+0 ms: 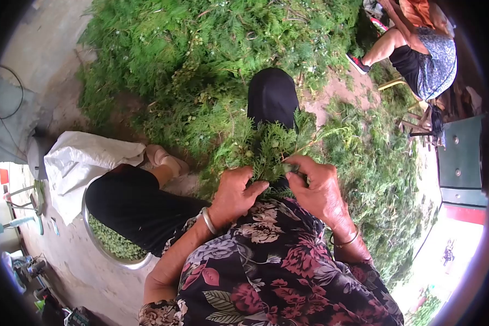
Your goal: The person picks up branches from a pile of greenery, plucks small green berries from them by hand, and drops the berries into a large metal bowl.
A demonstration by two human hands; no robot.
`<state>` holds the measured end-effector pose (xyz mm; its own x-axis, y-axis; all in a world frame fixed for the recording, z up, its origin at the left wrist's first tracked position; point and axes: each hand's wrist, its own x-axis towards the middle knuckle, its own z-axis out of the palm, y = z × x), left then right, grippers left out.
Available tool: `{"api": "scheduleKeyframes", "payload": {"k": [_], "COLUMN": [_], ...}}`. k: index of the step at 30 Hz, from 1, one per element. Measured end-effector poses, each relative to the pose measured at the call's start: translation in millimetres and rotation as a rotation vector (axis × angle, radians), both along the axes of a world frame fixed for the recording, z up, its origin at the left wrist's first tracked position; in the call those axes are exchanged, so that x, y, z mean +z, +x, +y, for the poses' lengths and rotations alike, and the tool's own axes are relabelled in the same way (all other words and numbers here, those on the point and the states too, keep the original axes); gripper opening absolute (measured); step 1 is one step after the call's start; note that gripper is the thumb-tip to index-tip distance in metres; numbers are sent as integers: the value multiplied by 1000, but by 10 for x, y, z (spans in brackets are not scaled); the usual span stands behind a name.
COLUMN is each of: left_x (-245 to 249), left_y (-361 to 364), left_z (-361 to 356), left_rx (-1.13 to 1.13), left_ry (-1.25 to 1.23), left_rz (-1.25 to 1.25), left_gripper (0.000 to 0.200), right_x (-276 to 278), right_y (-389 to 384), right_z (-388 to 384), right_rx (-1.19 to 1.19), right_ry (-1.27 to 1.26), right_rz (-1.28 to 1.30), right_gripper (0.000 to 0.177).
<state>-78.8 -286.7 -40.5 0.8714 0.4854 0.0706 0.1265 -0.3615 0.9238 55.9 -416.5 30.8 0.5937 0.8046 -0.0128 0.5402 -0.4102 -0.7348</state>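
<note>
A leafy green sprig (271, 149) lies over the dark trouser leg, between the two hands. My left hand (236, 193) is closed on the sprig's left side, thumb and fingers pressed together; a bangle circles its wrist. On the other side, my right hand (316, 187) pinches near the sprig's stem, with something small and greenish between thumb and forefinger. A thin brownish stem rises to the right from there. Beside my left knee, a round metal basin (141, 264) holds many small green pieces, partly hidden by the leg.
A large heap of green branches (201, 49) covers the ground ahead and to the right. A white sack (73, 163) lies at the left. Another person (418, 54) sits at the upper right, near a dark green cabinet (461, 157). A cable hangs at far left.
</note>
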Motion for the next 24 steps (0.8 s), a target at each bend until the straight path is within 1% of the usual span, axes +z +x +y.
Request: {"api": "scheduleKeyframes", "payload": {"k": [4, 6, 7, 9, 10, 12, 13, 15, 16, 18, 19, 21, 22, 23, 24], "left_x": [-17, -31, -51, -99, -104, -110, -137, -185, -175, -118, -102, -78, -86, -113, -158], "left_y": [-6, 4, 5, 0, 1, 7, 6, 7, 6, 14, 28, 38, 12, -34, -65], "left_z": [-8, 10, 21, 36, 31, 11, 8, 6, -13, -60, -69, -87, -75, -50, -41], "left_rx": [79, 138, 137, 139, 137, 145, 143, 132, 129, 97, 99, 88, 89, 116, 142], "left_ry": [-101, -140, -141, -69, -70, -71, -72, -80, -80, -124, -123, -22, -22, -37, -51], "left_rz": [25, 19, 19, 48, 49, 50, 50, 81, 81, 55, 55, 32, 33, 53, 73], "left_gripper": [39, 43, 43, 43, 43, 43, 43, 43, 43, 41, 41, 42, 42, 41, 40], "right_x": [-54, -70, -85, -126, -142, -177, -251, -449, -491, -549, -581, -620, -560, -442, -324], "right_y": [-24, -54, -53, -45, -57, -73, -80, -86, -82, -71, -64, -55, 101, 260, 414], "right_z": [-47, -86, -112, -171, -180, -199, -222, -265, -266, -246, -240, -246, -273, -313, -433], "right_rx": [-40, -57, -58, 4, 2, -189, -191, -284, -286, -343, -341, -471, -545, -576, -734], "right_ry": [-2, 36, 35, 70, 69, 68, 67, 140, 140, 139, 141, 185, 150, 274, 309], "right_rz": [2, 169, 169, 340, 342, 659, 659, 372, 371, -54, -53, -162, -260, -331, 154], "right_gripper": [19, 17, 17, 16, 16, 15, 15, 13, 13, 12, 12, 11, 7, 6, 8]}}
